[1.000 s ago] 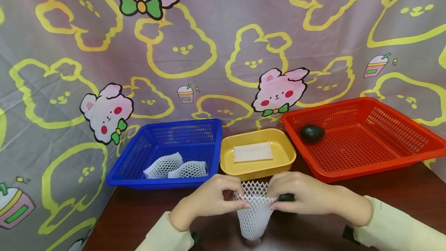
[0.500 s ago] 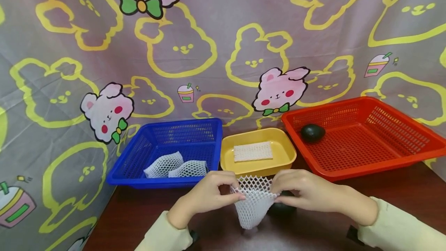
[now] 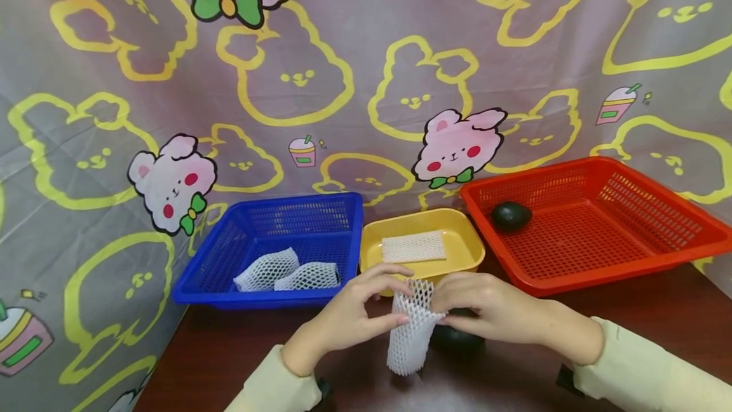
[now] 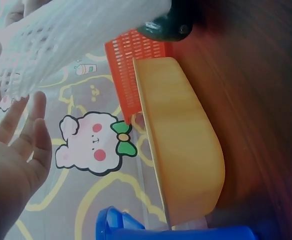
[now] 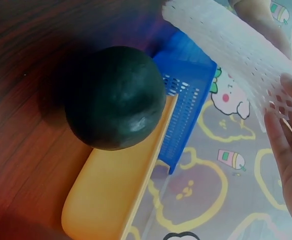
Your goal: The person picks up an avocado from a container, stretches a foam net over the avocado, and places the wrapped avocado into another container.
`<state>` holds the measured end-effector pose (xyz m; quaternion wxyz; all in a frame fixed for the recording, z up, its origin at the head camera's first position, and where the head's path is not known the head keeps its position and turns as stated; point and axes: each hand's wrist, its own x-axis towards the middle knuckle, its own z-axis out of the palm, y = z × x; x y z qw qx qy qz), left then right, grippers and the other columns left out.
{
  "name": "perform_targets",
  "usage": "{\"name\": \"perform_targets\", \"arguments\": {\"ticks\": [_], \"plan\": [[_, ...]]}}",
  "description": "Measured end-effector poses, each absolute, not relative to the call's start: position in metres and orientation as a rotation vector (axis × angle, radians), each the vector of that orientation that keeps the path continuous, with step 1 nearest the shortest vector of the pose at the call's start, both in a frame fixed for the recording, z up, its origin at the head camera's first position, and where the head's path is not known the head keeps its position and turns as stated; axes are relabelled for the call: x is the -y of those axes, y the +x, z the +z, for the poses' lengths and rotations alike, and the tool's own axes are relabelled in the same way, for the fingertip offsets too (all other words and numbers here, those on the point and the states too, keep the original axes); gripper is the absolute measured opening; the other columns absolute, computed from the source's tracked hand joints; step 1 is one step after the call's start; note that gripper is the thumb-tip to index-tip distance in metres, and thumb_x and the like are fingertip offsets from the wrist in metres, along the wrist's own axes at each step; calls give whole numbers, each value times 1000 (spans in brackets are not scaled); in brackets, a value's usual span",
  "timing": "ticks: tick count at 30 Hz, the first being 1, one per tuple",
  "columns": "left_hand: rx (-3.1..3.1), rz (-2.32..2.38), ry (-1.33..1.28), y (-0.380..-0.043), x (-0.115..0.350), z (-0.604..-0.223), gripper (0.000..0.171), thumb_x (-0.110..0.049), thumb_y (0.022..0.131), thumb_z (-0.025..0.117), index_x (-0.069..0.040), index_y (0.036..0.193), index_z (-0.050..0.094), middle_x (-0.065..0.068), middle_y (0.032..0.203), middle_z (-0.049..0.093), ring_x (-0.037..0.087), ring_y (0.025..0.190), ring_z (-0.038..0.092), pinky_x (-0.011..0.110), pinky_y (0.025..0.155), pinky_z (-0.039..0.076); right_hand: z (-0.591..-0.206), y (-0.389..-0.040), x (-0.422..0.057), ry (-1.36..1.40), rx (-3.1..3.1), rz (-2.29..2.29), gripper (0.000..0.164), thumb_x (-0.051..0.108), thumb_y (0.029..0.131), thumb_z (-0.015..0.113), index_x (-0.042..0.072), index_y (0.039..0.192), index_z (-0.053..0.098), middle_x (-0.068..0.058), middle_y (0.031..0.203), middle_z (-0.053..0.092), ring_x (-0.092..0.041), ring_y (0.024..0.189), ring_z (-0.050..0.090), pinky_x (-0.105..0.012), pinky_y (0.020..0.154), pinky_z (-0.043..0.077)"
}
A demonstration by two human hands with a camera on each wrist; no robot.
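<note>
A white foam net sleeve (image 3: 410,339) stands over the table with its mouth upward. My right hand (image 3: 486,310) pinches its rim between thumb and fingers, also seen at the edge of the right wrist view. On the other side, my left hand (image 3: 366,310) is spread, thumb along the net and fingers loosely straight near the rim. In the left wrist view its fingertips (image 4: 38,107) lie just by the mesh edge. Behind the sleeve, partly hidden under my right hand, a dark green avocado (image 5: 116,97) rests on the table.
A yellow tray (image 3: 466,240) with a flat foam net (image 3: 413,247) stands behind the hands. To its left, a blue basket (image 3: 197,294) holds two net-wrapped items (image 3: 269,270). A red basket (image 3: 589,234) with one avocado (image 3: 511,216) is at right. A patterned cloth hangs behind.
My left hand has loosened its pinch on the rim and its fingers have spread. The sleeve's stretched mouth has narrowed, while my right hand keeps its pinch and has shifted slightly left.
</note>
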<state>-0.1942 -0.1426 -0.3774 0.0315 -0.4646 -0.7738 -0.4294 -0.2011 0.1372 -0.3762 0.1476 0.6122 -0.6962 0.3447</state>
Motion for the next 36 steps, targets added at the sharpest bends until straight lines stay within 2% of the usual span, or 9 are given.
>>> {"name": "perform_targets", "arguments": {"ticks": [4,7,9,12,15,17,22,25,36], "plan": [[2525,-1560,-1337,-193,142,-376,70,-31,95,76,-19,153,40,5,153,46,19,126,54,38,96,51,-374,-201,-136,1746,1935,979,19,23,102,64,12,116,73,0,111,73,-20,105,67,-25,99,49],[2612,-1774,-1311,-193,141,-379,88,-47,93,74,-21,160,23,6,151,47,15,124,56,35,100,49,-373,-200,-135,1723,1925,987,22,25,104,62,11,115,73,0,113,73,-22,106,67,-25,101,48],[2635,-1908,-1309,-193,139,-383,94,-47,91,76,-19,161,20,7,148,50,14,123,57,33,102,48,-372,-199,-134,1709,1922,990,22,26,104,61,12,115,73,0,113,73,-22,107,67,-25,101,47],[2636,-2014,-1306,-192,135,-387,93,-35,89,82,-15,159,24,5,143,54,14,121,58,33,103,47,-370,-197,-133,1699,1905,987,22,26,104,60,11,115,73,-1,113,73,-22,108,66,-25,102,46],[2658,-2010,-1294,-191,131,-390,90,-25,87,85,-18,157,29,0,140,55,13,118,59,32,102,48,-370,-196,-132,1709,1884,972,21,23,104,60,10,115,73,-2,114,72,-22,108,66,-26,103,47],[2663,-2019,-1310,-190,129,-392,87,-20,87,84,-20,156,31,5,135,59,16,114,62,33,99,50,-370,-196,-133,1713,1883,959,22,23,104,60,10,115,73,-2,114,72,-22,108,66,-26,103,47],[2683,-1940,-1302,-189,128,-390,84,-14,87,83,-18,156,35,6,134,62,15,113,64,32,100,50,-371,-196,-135,1697,1906,929,25,28,105,58,11,114,74,-1,114,72,-21,108,66,-25,102,47],[2711,-1838,-1264,-189,131,-387,80,-18,87,84,-16,154,39,-2,136,61,10,115,61,29,100,48,-371,-196,-135,1692,1907,918,24,27,105,58,10,113,73,-1,114,72,-21,109,66,-25,101,47],[2767,-1719,-1191,-190,144,-381,74,-29,89,83,-16,151,44,-3,133,63,10,114,62,30,100,48,-363,-193,-139,1674,1921,921,26,26,103,64,11,122,72,-1,120,71,-19,114,64,-23,102,45]]}}
